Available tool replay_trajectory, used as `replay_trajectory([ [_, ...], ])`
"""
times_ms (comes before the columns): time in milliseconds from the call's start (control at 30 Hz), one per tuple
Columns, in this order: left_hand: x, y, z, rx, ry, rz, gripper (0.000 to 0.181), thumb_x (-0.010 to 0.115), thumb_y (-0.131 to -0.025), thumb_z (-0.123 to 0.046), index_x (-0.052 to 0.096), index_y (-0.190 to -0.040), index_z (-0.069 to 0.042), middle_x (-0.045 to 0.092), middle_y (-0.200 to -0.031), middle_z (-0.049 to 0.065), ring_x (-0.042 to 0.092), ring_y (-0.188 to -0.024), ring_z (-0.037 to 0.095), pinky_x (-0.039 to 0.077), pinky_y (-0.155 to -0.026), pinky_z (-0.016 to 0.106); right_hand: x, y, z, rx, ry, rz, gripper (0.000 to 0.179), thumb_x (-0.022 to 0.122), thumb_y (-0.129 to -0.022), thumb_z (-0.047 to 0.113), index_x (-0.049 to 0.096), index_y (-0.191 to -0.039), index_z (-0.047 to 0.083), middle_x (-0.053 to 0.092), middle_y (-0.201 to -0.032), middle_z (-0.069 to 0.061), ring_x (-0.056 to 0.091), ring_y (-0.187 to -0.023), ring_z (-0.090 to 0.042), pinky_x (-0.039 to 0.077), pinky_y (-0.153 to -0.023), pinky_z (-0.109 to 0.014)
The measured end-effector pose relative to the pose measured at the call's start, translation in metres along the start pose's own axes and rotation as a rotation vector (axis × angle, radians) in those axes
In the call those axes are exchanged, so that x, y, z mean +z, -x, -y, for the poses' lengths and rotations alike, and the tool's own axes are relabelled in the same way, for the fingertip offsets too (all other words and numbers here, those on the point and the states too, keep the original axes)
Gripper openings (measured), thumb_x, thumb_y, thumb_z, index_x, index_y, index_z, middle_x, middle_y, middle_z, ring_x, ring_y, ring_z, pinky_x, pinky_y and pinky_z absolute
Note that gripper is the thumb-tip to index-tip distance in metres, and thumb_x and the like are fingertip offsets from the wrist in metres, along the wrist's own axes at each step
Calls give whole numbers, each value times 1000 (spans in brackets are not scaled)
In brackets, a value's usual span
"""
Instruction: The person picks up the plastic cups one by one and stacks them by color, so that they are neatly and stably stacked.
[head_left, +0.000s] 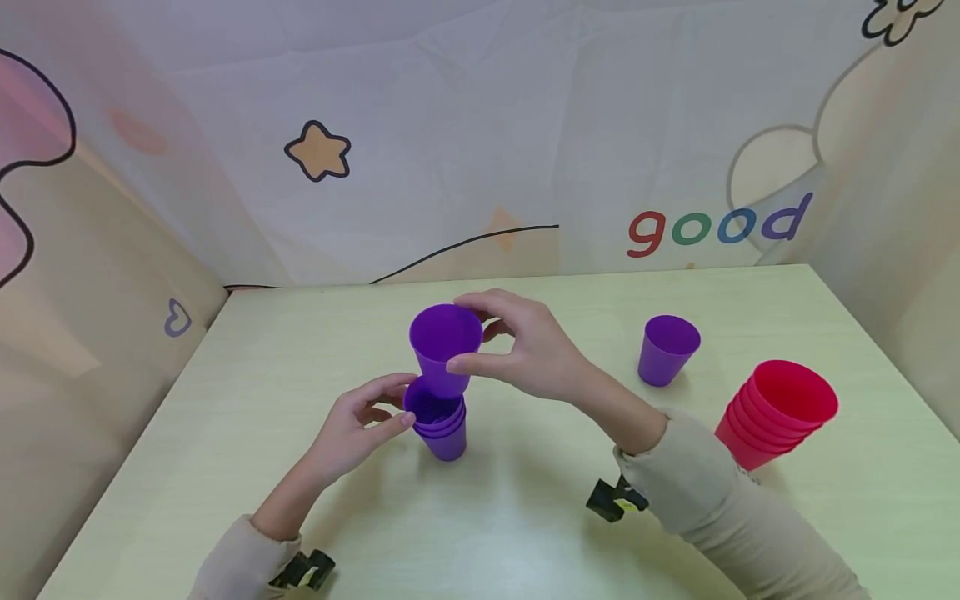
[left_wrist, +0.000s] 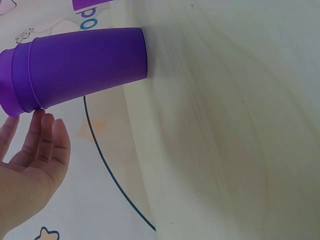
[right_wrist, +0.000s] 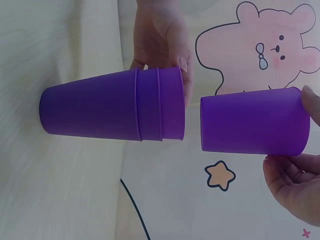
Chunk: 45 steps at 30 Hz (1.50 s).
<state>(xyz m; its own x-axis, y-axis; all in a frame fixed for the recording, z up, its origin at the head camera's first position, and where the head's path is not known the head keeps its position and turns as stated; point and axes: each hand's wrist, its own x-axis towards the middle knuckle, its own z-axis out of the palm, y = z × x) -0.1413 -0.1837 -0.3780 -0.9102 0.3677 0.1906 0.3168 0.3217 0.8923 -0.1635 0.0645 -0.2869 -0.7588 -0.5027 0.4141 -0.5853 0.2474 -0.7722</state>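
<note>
A purple cup (head_left: 444, 354) is held upright by its rim between the thumb and fingers of my right hand (head_left: 536, 348). Directly below it stands a stack of three purple cups (head_left: 447, 444), upright on the table. The right wrist view shows a small gap between the held cup (right_wrist: 252, 125) and the top of the stack (right_wrist: 95, 107). At the stack's left side, my left hand (head_left: 352, 429) holds the upper rims, thumb in front and fingers behind.
A single purple cup (head_left: 667, 354) stands upright at the right rear of the table (head_left: 225, 467). Nearer the right edge is a stack of several red cups (head_left: 757, 433), close beside my right sleeve. A printed cloth (head_left: 465, 142) hangs behind the table.
</note>
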Motion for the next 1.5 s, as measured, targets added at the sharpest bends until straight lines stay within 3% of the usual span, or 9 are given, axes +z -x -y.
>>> replay_trajectory([
  [400,-1,0,0,4,-9,-4,41,64,-85,-9,54,-124,-6,61,-105,8,53,-98,22,47,-78,34,10,-1,4,-30,-10,28,55,77,-72,15,54,-119,-3,60,-107,-6,55,-91,-16,48,-78,-27],
  [867,-1,2,2,33,-13,1,38,63,-85,-7,54,-122,-4,60,-102,8,53,-96,20,48,-76,33,21,-1,-7,-9,19,79,55,77,-73,19,55,-118,-2,60,-106,-5,54,-91,-14,49,-77,-27],
  [1500,-1,1,2,50,-20,-9,37,64,-84,-7,56,-120,-5,61,-102,6,54,-94,18,48,-75,33,32,5,-20,-4,127,142,57,77,-73,24,54,-119,-1,60,-107,-5,54,-90,-12,47,-74,-22],
])
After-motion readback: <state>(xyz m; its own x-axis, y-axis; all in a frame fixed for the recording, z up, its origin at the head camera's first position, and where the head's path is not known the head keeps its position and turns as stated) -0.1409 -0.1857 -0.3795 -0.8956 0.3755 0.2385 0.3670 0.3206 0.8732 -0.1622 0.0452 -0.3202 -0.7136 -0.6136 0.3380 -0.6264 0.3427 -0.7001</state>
